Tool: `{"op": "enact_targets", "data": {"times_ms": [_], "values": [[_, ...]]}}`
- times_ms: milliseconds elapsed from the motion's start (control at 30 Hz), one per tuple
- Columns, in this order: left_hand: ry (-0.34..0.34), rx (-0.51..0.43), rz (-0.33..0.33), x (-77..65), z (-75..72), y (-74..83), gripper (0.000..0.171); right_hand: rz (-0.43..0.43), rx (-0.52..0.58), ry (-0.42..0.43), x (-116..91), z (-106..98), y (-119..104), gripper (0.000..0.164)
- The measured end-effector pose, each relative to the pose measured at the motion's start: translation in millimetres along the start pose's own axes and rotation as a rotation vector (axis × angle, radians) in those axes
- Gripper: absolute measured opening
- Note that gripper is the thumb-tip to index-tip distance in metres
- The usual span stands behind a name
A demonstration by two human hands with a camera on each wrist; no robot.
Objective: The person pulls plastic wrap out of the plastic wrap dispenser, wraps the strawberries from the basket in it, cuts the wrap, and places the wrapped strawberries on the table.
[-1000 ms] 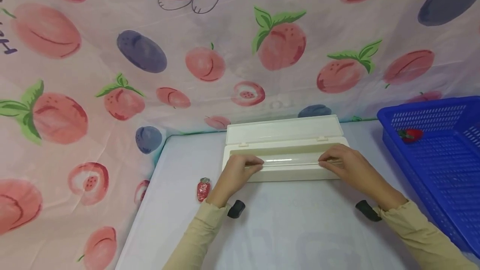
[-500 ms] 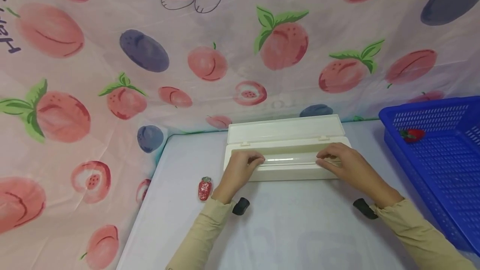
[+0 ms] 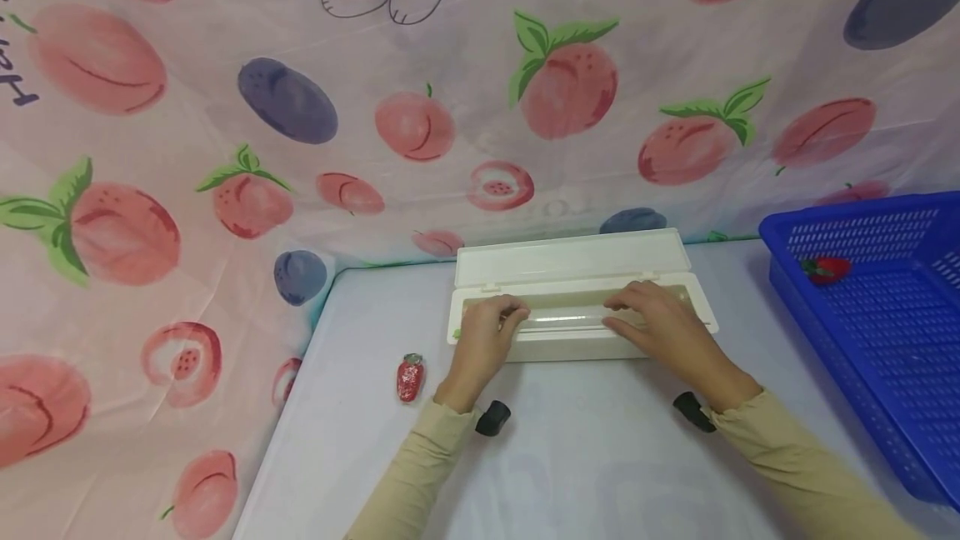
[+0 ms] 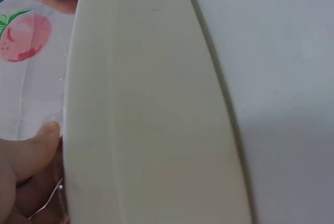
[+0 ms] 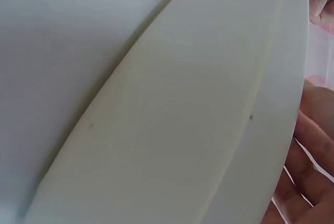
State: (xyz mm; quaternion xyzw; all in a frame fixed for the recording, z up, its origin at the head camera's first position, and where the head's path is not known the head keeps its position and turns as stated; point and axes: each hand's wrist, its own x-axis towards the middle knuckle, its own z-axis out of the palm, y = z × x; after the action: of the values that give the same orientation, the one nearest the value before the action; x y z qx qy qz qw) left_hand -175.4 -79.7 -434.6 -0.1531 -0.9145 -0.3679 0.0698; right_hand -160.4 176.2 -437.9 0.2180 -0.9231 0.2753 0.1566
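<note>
The long, smooth white box (image 3: 577,348) sits on the bench (image 3: 570,482), its flat lid (image 3: 573,258) open behind. Shiny see-through stuff (image 3: 566,319) shows in it. The fingers of the left hand (image 3: 482,342) curl in; I cannot tell if they pinch. The fingers of the right hand (image 3: 663,332) are spread. Both hands hide bits of the box. A bumpy red fruit (image 3: 410,379) lies left, a holey blue basket (image 3: 892,332) right

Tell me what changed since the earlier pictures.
The right hand moved left along the white lidded box toward the left hand, uncovering the box's right front corner; the right hand's grip looks wider. Unchanged: open lid, blue basket, red strawberry-shaped item beside the box.
</note>
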Motion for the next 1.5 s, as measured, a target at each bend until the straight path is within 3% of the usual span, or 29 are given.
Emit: {"op": "enact_targets", "data": {"times_ms": [267,533,733,967,1167,1367,1500], "values": [[0.069,-0.052,0.023,-3.7,6.0,-4.7,0.012,-0.053,-0.081,0.050,2,3,-1,0.012],[0.087,-0.065,0.037,-4.6,5.2,-5.7,0.012,-0.084,-0.142,0.100,-5,-6,11,0.009],[0.034,-0.105,0.057,-6.3,0.7,-6.9,0.013,-0.059,-0.169,0.123,-11,-20,22,0.009],[-0.056,-0.140,0.151,-12.5,-6.8,-13.7,0.012,-0.049,-0.154,0.172,-13,-29,28,0.010],[-0.116,-0.139,0.199,-14.2,-15.5,-20.8,0.031,-0.057,-0.137,0.194,-15,-32,30,0.011],[-0.184,-0.143,0.140,-10.2,-23.4,-24.5,0.021,-0.053,-0.120,0.198,-13,-35,28,0.010],[-0.195,-0.124,0.096,-6.1,-25.8,-24.6,0.014,-0.062,-0.108,0.209,-14,-37,28,0.010]]}}
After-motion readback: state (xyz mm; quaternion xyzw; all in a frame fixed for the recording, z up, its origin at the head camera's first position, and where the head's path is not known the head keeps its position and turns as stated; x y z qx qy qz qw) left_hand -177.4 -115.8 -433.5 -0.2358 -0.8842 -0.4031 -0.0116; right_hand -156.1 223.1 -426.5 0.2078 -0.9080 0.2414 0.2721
